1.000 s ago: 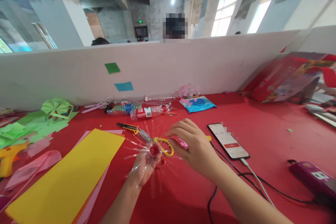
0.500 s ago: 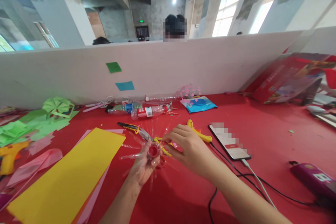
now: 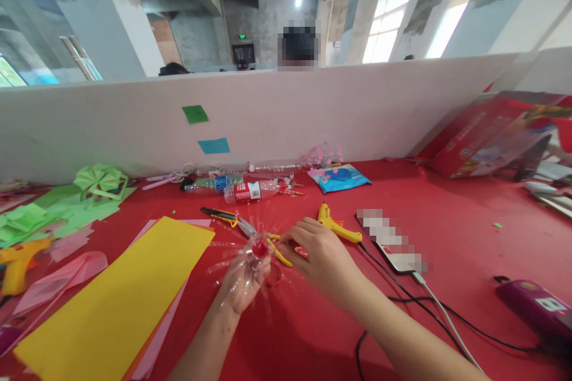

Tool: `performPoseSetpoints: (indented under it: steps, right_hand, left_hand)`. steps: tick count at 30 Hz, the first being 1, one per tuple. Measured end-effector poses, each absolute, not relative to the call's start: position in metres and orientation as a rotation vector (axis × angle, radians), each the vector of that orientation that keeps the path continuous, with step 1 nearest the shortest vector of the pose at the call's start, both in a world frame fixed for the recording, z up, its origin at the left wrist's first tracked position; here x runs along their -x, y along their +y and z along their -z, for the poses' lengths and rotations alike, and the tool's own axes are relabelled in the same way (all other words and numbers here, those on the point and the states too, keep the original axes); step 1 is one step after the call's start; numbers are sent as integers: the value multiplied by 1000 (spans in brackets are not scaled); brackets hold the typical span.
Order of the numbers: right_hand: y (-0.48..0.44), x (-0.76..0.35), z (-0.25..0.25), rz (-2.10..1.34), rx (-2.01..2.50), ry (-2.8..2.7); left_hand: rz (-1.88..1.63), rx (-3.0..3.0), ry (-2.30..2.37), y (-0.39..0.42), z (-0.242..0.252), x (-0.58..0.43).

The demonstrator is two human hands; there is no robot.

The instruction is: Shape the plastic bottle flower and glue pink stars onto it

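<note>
- Several scraps of green paper (image 3: 74, 209) heaped at far left, presumably placed there to stay out of the working area.
- Yellow sheet (image 3: 120, 292) flat over pink and orange ones, apparently stacked for tidiness.
- Blue-labelled bottle (image 3: 221, 183) on its side near the partition (image 3: 286, 110); no contents discernible.
- Left hand (image 3: 243, 283) closed around the middle of a clear plastic piece (image 3: 260, 249), mid-table, strips splayed outward; likely held there to leave strips free.
- Red-labelled bottle (image 3: 251, 191) lying behind, also without discernible contents.
- Yellow-handled scissors (image 3: 282, 258) between the hands, seemingly for ready reach.
- Right hand (image 3: 315, 244) beside the handles, fingers bent; cannot tell whether gripping anything.
- Yellow glue gun (image 3: 338, 228) lying beyond, nozzle pointing away, probably for safety.
- Blue packet (image 3: 342, 178) flat near the partition; contents hidden.
- Red printed bag (image 3: 473, 137) at far right; contents likewise hidden.
</note>
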State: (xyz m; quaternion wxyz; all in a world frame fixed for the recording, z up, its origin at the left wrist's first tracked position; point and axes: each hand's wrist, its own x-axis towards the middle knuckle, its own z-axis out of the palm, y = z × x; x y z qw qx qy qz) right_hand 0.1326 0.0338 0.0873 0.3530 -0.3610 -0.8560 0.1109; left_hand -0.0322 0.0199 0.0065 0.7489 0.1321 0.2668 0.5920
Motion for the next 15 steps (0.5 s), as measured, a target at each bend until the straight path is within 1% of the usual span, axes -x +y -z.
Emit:
performPoseSetpoints:
  steps: [7,11,15]
  right_hand:
    - [29,-141,-101,-317,918,-2206]
    - [32,-150,-111,-279,777,-2158]
    - [36,-150,-110,-230,624,-2271]
  left_hand:
    - [-1287,-334,733,22,-3,27]
    - [-1239,-328,748,23,2,27]
    - [-1239,-305,739,24,6,27]
